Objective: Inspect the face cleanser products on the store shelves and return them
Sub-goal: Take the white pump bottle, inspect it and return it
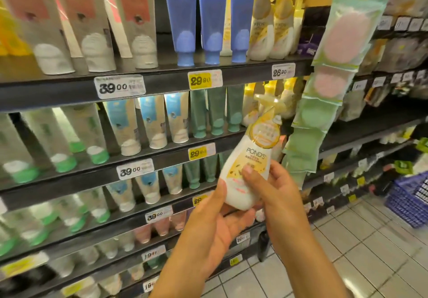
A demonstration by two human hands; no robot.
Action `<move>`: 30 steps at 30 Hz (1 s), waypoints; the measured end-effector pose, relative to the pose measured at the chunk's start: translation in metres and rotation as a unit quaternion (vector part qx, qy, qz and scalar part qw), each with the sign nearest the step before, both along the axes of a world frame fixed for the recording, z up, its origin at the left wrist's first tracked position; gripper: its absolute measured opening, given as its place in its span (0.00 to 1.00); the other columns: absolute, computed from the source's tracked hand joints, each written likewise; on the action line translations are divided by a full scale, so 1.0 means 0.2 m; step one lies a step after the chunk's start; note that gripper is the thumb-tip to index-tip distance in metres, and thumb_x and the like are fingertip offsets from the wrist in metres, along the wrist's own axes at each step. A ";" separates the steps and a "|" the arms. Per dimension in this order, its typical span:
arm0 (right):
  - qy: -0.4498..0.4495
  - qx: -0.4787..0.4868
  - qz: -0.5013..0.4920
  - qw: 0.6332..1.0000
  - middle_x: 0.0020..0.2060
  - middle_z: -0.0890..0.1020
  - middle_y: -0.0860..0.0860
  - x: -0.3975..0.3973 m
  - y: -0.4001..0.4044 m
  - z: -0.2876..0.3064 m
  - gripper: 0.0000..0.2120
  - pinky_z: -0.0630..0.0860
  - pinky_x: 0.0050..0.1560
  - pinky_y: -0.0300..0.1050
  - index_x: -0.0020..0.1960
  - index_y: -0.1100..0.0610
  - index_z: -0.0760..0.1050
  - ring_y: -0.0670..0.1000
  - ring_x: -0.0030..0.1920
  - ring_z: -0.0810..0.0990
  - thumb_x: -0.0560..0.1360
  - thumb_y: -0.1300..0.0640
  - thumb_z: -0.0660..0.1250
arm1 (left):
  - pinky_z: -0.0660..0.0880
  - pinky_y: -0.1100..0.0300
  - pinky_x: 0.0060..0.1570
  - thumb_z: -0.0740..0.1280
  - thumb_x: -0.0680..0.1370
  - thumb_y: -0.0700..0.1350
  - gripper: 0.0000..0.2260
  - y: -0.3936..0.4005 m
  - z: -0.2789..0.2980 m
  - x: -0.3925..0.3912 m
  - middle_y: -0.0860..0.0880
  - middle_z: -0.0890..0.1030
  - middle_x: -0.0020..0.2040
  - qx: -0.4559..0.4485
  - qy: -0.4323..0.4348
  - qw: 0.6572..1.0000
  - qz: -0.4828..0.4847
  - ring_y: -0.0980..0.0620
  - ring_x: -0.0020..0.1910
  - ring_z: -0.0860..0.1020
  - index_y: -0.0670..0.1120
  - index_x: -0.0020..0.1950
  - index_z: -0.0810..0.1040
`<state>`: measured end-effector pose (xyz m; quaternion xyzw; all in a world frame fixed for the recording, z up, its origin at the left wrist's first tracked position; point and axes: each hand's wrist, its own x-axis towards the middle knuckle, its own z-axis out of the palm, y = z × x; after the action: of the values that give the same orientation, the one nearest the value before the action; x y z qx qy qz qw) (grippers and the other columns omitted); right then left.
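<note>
A white and yellow Pond's cleanser pump bottle (249,161) is held up in front of the shelves, tilted slightly right. My left hand (215,226) cups its base from below, with the thumb up along the bottle's left side. My right hand (268,189) grips its lower right side, thumb pressed on the front label. More of the same yellow bottles (273,24) stand on the upper shelf at the right, and others (252,103) stand on the shelf behind the held bottle.
Shelves (162,84) carry rows of cleanser tubes: beige and red, blue (199,20), teal (215,112) and green-capped. A hanging strip of packaged sponges (333,71) dangles to the right. A blue basket (407,198) sits on the tiled floor at right.
</note>
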<state>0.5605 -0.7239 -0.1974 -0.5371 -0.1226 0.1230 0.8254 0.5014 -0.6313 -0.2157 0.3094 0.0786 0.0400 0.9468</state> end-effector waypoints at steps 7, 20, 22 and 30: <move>0.014 -0.029 0.063 0.997 0.45 0.86 0.52 0.07 -0.08 0.02 0.24 0.81 0.42 0.42 0.57 0.58 0.76 0.49 0.46 0.84 0.63 0.50 0.70 | 0.81 0.58 0.36 0.66 0.70 0.47 0.20 -0.03 -0.01 0.00 0.33 0.80 0.56 -0.012 0.012 1.000 0.016 0.33 0.51 0.80 0.34 0.56 0.78; 0.044 0.061 0.018 0.997 0.42 0.82 0.56 0.24 -0.28 0.08 0.21 0.78 0.48 0.51 0.55 0.63 0.77 0.53 0.44 0.81 0.67 0.52 0.68 | 0.81 0.52 0.36 0.69 0.66 0.44 0.21 -0.29 0.01 0.13 0.35 0.83 0.50 0.022 0.043 0.997 0.052 0.40 0.46 0.83 0.35 0.56 0.75; 0.033 0.088 0.030 0.995 0.41 0.83 0.54 0.25 -0.29 0.09 0.21 0.79 0.47 0.49 0.55 0.62 0.77 0.52 0.43 0.81 0.65 0.52 0.68 | 0.81 0.52 0.36 0.67 0.68 0.49 0.24 -0.31 0.03 0.14 0.33 0.81 0.53 -0.041 0.045 0.997 0.041 0.36 0.50 0.81 0.36 0.58 0.75; 0.036 0.091 0.068 0.993 0.40 0.81 0.54 0.29 -0.29 0.09 0.19 0.79 0.42 0.47 0.53 0.60 0.72 0.50 0.38 0.81 0.65 0.53 0.68 | 0.80 0.58 0.30 0.66 0.69 0.51 0.25 -0.32 0.04 0.16 0.32 0.80 0.55 -0.079 0.046 0.995 0.046 0.37 0.45 0.81 0.36 0.60 0.75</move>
<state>0.6187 -0.7809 -0.1799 -0.4451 -0.1395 0.1867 0.8646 0.5327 -0.6962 -0.2076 0.2312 0.1393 0.0632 0.9608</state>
